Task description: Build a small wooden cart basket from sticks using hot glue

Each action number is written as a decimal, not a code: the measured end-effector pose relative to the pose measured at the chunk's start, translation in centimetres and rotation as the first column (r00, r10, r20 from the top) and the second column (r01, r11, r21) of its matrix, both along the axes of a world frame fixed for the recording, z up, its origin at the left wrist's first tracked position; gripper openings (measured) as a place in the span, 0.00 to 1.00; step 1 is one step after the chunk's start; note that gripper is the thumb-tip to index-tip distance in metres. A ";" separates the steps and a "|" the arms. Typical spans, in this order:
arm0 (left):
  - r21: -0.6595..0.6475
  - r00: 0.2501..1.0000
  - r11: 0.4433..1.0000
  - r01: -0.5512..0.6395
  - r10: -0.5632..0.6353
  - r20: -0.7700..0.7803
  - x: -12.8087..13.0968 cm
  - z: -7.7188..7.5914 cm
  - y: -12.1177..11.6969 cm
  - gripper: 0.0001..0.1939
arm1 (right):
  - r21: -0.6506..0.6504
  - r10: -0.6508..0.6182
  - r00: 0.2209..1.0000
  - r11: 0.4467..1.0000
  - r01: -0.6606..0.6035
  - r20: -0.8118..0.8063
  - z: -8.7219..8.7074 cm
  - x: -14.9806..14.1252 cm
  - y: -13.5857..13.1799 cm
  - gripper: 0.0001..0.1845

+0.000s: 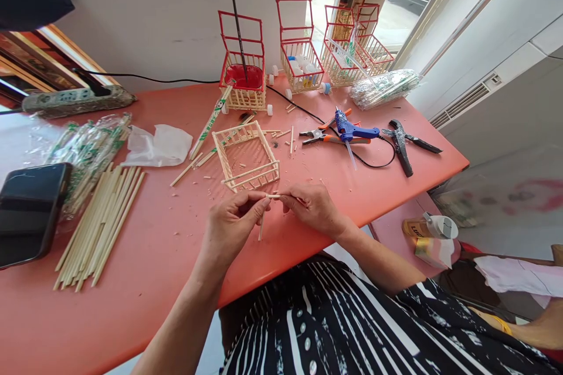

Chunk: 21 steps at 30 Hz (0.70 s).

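Between my two hands runs a short wooden stick [273,196], pinched at each end. My left hand [233,220] grips its left end with thumb and fingertips. The right end sits in the closed fingers of my right hand [313,209]. Just below the left fingertips, another short stick [261,229] points down toward the table edge; whether a hand holds it I cannot tell. Right behind my hands stands a small square frame [250,179] built of wooden sticks. Stick offcuts [291,139] and crumbs are scattered around it.
Loose chopsticks [99,225], a phone [33,211] and wrapped chopsticks [90,146] lie left. Red-trimmed stick carts [246,94] line the back. Pliers [313,136], a blue glue gun [354,130] with its cord, and black cutters [401,146] lie right. Another person's arm [523,328] shows lower right.
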<state>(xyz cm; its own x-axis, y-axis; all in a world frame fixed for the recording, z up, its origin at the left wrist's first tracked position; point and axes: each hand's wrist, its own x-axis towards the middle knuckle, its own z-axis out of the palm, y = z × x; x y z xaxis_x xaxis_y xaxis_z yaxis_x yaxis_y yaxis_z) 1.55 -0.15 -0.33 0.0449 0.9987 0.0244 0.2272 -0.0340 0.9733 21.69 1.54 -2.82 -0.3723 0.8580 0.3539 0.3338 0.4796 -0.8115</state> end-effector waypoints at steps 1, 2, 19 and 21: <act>0.001 1.000 1.000 0.004 -0.004 -0.004 0.0 -0.1 0.0 0.07 | 0.009 -0.004 1.000 1.000 0.004 0.006 0.0 0.0 0.0 0.17; 0.001 1.000 1.000 0.006 -0.006 -0.007 -0.1 -0.1 0.0 0.07 | 0.021 -0.009 1.000 1.000 0.008 0.012 -0.1 0.0 0.0 0.17; -0.035 1.000 0.999 0.012 -0.012 0.006 -0.3 -0.1 0.0 0.09 | 0.133 -0.022 0.999 0.991 0.016 0.047 -0.1 -0.1 -0.1 0.16; -0.055 1.000 0.998 0.021 -0.020 0.022 -0.4 -0.1 0.1 0.09 | 0.118 -0.021 0.998 0.993 0.015 0.052 -0.2 -0.1 -0.1 0.17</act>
